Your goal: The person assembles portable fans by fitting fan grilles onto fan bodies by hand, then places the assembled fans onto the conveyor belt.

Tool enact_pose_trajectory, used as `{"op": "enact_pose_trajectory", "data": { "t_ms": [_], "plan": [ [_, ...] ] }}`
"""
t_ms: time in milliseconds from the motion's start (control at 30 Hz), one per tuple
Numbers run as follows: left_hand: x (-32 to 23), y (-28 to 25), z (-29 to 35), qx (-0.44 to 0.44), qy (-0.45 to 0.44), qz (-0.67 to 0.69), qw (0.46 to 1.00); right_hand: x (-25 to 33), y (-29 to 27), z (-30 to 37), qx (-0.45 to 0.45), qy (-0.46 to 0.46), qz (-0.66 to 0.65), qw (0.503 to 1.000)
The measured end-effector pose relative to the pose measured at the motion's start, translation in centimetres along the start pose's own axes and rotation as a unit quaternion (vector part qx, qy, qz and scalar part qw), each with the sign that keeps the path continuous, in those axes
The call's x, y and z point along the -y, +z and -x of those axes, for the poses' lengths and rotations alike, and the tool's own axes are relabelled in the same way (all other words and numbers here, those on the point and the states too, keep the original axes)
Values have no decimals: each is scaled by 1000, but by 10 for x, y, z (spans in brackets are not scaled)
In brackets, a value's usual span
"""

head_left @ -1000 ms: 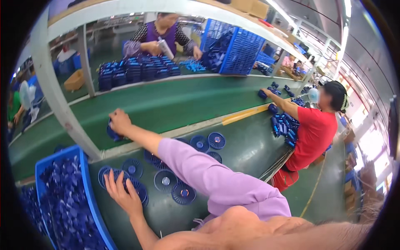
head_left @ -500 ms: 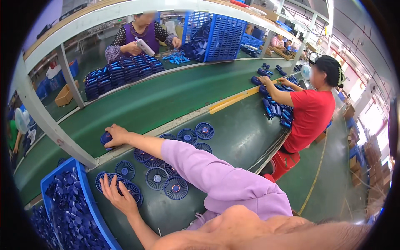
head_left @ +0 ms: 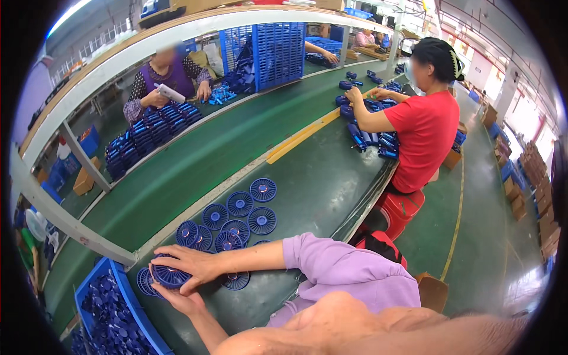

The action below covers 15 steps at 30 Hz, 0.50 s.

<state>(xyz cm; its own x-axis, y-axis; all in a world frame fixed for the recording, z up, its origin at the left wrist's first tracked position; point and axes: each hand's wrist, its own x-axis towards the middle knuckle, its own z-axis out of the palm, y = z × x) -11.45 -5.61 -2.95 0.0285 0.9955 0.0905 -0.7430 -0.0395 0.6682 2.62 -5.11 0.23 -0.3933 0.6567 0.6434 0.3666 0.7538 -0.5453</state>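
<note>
Blue grille disc (head_left: 170, 276) clasped between right hand (head_left: 188, 266) above, left hand (head_left: 180, 300) beneath, both gripping.

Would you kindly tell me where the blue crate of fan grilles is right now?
In the head view the blue crate sits at lower left, just left of both hands, which hold a blue fan grille.

I sit at a long green workbench (head_left: 331, 177) beside a green conveyor belt (head_left: 195, 171). A pale metal frame (head_left: 77, 231) crosses overhead on my left. To my right, the green floor (head_left: 485, 236) carries a yellow line (head_left: 455, 225), with bright daylight far right.
</note>
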Motion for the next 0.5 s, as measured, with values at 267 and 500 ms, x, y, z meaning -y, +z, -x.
{"op": "enact_pose_trajectory", "data": {
  "t_ms": [267, 500],
  "plan": [
    [-10, 54, 35, -32, 63, -120, 990, 5, 1, 13, -84, -74, -60, 992],
    [5, 92, 49, -51, 209, -194, 957, 17, -3, 10, -68, -43, -236, 968]
  ]
}}
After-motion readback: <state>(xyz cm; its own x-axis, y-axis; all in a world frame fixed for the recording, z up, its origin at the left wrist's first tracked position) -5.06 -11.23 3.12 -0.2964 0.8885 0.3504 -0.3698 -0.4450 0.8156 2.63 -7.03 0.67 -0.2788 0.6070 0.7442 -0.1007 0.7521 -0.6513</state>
